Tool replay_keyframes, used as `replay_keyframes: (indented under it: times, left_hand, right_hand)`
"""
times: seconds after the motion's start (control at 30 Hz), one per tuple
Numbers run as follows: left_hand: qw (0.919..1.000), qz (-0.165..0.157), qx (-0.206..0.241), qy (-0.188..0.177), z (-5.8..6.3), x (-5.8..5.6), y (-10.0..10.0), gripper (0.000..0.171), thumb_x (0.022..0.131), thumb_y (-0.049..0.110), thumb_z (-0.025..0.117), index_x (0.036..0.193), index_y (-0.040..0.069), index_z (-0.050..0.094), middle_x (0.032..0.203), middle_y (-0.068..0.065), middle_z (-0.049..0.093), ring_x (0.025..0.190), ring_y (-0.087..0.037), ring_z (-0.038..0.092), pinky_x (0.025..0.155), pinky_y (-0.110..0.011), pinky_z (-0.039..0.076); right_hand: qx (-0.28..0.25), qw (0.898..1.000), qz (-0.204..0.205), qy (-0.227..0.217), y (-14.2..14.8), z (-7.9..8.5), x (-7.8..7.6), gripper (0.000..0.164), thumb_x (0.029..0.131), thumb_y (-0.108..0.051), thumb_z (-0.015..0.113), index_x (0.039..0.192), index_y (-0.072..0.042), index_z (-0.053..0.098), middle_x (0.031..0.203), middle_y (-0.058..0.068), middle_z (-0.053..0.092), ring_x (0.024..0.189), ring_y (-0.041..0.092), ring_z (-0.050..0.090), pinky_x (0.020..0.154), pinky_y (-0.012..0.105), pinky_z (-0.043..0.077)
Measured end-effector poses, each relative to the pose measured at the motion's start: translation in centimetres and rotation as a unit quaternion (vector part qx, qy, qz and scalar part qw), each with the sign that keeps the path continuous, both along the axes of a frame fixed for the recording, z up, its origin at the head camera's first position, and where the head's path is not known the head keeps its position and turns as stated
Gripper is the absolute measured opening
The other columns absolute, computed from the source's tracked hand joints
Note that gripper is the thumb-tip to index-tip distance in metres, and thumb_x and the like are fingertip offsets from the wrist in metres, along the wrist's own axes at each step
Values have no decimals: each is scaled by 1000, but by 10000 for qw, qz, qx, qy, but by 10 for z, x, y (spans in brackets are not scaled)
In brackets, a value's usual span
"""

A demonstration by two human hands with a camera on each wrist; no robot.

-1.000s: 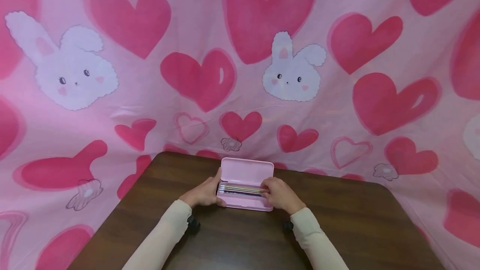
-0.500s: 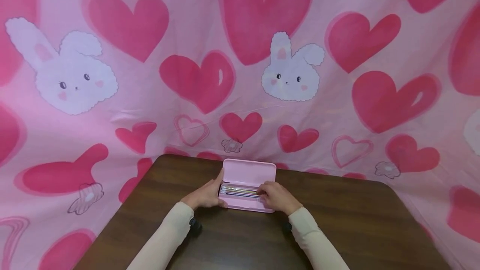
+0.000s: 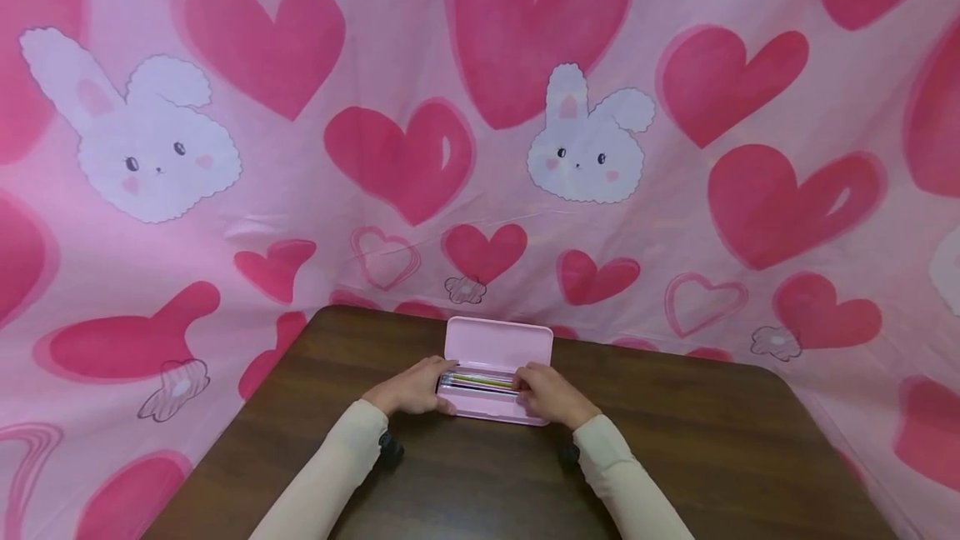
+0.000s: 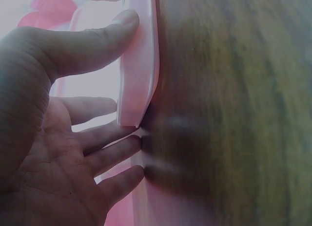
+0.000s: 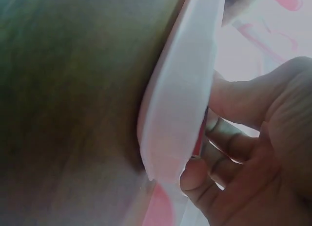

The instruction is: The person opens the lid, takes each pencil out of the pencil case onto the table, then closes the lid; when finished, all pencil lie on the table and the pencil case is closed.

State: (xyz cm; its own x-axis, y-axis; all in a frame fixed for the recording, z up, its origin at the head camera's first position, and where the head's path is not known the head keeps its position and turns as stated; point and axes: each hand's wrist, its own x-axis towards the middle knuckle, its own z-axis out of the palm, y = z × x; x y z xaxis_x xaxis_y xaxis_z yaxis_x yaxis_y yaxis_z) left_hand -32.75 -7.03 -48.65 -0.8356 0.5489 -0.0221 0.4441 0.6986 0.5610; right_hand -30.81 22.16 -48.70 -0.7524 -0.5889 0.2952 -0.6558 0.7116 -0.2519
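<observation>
A pink pencil case (image 3: 495, 410) lies open on the table, its lid (image 3: 498, 342) raised at the back. Several pencils (image 3: 480, 382) of different colours lie lengthwise inside. My left hand (image 3: 408, 388) grips the left end, thumb at the front and fingers towards the back; in the left wrist view the thumb (image 4: 97, 46) presses the front edge of the case. At the other end, my right hand (image 3: 553, 394) reaches over the rim with curled fingers on the right ends of the pencils. Those ends are hidden. A red sliver (image 5: 199, 143) shows beside the fingers in the right wrist view.
The dark wooden table (image 3: 480, 482) spreads around the case. Behind it and at both sides hangs a pink cloth (image 3: 510, 190) with hearts and rabbit faces. A black wrist camera (image 3: 390, 448) sits under the left cuff, another (image 3: 570, 455) under the right.
My left index finger has come down from beside the lid to the back left corner of the case. My right fingers have shifted slightly left along the pencils.
</observation>
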Motion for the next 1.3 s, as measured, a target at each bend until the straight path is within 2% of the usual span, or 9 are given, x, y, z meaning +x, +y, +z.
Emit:
replay_keyframes:
  times: [0.13,0.27,0.43,0.67,0.8,1.0,1.17,1.3]
  left_hand:
    - [10000,1,-30,3,0,0,0,83,81,34,85,150,8,47,141,-17,54,127,-31,51,114,-55,42]
    - [10000,39,-42,4,-1,0,0,83,81,34,85,150,8,47,141,-16,54,127,-30,51,115,-53,42]
    - [10000,39,-25,-7,-2,1,0,84,80,34,85,149,7,47,141,-17,54,127,-30,52,114,-54,42]
    - [9999,94,-62,-26,-3,0,0,84,81,36,85,150,8,46,141,-16,53,125,-29,52,114,-53,42]
    - [9999,93,-69,-50,-1,-1,1,85,80,36,85,150,8,46,142,-16,53,125,-29,51,115,-54,42]
    - [9999,125,-54,-90,-2,-2,2,84,80,37,85,150,8,47,142,-15,53,124,-28,51,114,-53,42]
    - [9999,116,-2,-108,-3,-2,1,84,80,36,85,150,9,47,142,-15,52,125,-29,51,114,-54,42]
    - [9999,113,62,-100,-1,0,1,84,80,35,85,150,7,47,142,-16,52,126,-29,50,114,-55,42]
  right_hand:
    - [44,9996,-168,-207,-2,4,2,11,84,-2,75,89,-8,68,80,0,61,74,10,51,72,29,53]
    - [196,9993,-319,-48,-3,4,2,9,83,-5,77,88,-10,72,79,-1,65,77,12,51,74,30,53]
    - [453,9972,-578,146,-4,4,5,12,83,-11,79,95,-13,79,87,0,71,82,14,54,79,31,56]
    - [438,9962,-739,152,-4,7,6,16,81,-13,81,97,-15,80,88,-1,69,80,13,56,81,33,58]
    - [233,9954,-923,74,-1,13,5,16,81,-16,83,96,-17,80,89,-3,67,78,10,54,83,35,60]
    - [-193,9919,-1123,563,11,26,7,14,80,-10,82,92,-16,78,86,-3,69,76,10,57,79,34,60]
    - [-720,9840,-1427,789,19,46,11,14,82,-9,80,92,-16,74,87,-3,69,75,11,58,79,37,60]
    - [-1110,9776,-1513,949,25,65,18,14,85,-9,78,97,-14,72,85,-2,68,76,12,59,76,37,60]
